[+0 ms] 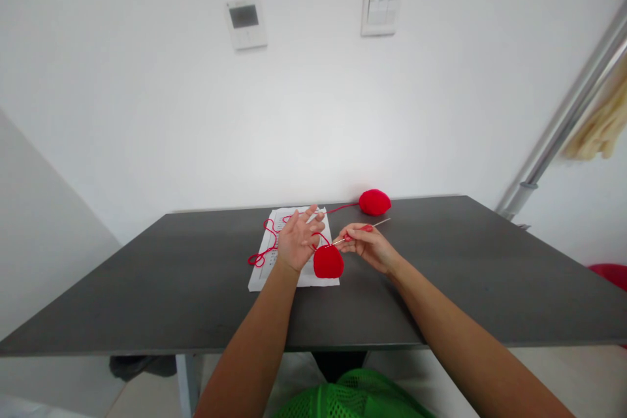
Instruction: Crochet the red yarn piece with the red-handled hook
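Note:
A red crocheted piece [328, 262] hangs from the tip of a crochet hook [359, 232] with a red handle. My right hand [365, 245] is closed around the hook's handle, its fingertips beside the piece's top edge. My left hand [300, 238] is turned palm up with its fingers spread, just left of the piece, and red yarn passes by its fingers. Loose red yarn [264, 255] lies in loops left of this hand. Further back sits a red yarn ball [375, 202], its strand running left towards the paper.
White printed paper [258, 279] lies under my left hand on the dark table [196, 287]. Behind the table is a white wall with a thermostat [247, 23] and a switch panel [381, 11]. A metal pole [558, 137] stands at the right.

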Demonstrator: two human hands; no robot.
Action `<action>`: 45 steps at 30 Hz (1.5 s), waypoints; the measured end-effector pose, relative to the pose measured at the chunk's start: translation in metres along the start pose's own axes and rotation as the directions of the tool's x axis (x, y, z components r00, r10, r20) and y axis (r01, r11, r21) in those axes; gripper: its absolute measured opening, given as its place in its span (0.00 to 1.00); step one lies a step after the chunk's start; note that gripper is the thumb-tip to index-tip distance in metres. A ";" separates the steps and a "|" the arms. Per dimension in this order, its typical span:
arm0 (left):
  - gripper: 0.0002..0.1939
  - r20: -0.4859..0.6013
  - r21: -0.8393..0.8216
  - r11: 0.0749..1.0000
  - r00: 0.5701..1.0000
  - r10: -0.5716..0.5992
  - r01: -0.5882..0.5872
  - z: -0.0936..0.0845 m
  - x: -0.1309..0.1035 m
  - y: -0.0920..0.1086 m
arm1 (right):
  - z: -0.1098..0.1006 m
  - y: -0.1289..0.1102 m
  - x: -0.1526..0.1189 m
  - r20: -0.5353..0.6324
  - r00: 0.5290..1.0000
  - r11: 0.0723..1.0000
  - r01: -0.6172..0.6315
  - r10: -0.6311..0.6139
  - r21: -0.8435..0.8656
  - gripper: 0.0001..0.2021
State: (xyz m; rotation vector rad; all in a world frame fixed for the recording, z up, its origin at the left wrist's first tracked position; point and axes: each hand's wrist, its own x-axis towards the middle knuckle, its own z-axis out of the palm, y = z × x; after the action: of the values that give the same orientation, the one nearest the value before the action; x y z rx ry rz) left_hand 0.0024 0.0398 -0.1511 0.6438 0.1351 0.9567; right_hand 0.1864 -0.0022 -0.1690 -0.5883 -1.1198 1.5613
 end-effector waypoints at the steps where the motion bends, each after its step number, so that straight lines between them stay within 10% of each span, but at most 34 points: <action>1: 0.16 -0.010 -0.006 1.000 1.000 0.025 -0.025 0.001 -0.002 0.002 | 0.001 0.001 0.000 0.012 1.000 1.000 -0.013 0.013 -0.009 0.10; 10: 0.13 0.035 0.541 0.755 0.907 0.420 -0.371 0.003 0.010 -0.015 | -0.001 -0.001 0.000 -0.043 0.999 0.999 0.033 -0.033 0.003 0.09; 15: 0.19 0.078 0.832 0.434 0.849 0.522 -0.344 0.000 0.008 -0.014 | -0.009 -0.004 0.002 -0.148 0.980 0.988 0.144 -0.134 0.059 0.09; 18: 0.27 0.076 0.920 0.320 0.903 0.422 -0.227 0.001 0.004 -0.015 | -0.010 -0.004 0.003 -0.175 0.972 0.982 0.171 -0.156 0.074 0.09; 27: 0.30 -0.068 0.680 0.733 0.995 0.074 -0.008 0.003 0.004 -0.016 | 0.001 -0.003 0.001 -0.157 0.968 0.981 0.194 -0.196 -0.032 0.09; 38: 0.27 -0.101 0.628 0.777 0.994 0.029 0.041 0.003 0.002 -0.009 | 0.004 -0.002 0.000 -0.146 0.962 0.969 0.214 -0.231 -0.121 0.09; 45: 0.22 0.062 0.517 0.854 0.992 -0.108 0.061 -0.005 -0.001 -0.007 | 0.002 -0.007 -0.003 -0.080 0.979 0.981 0.183 -0.188 -0.064 0.09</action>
State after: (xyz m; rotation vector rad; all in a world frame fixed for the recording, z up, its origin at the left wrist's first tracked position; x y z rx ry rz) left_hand 0.0048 0.0386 -0.1595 1.1664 0.3465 0.8042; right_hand 0.1888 -0.0060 -0.1622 -0.5666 -1.1234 1.3362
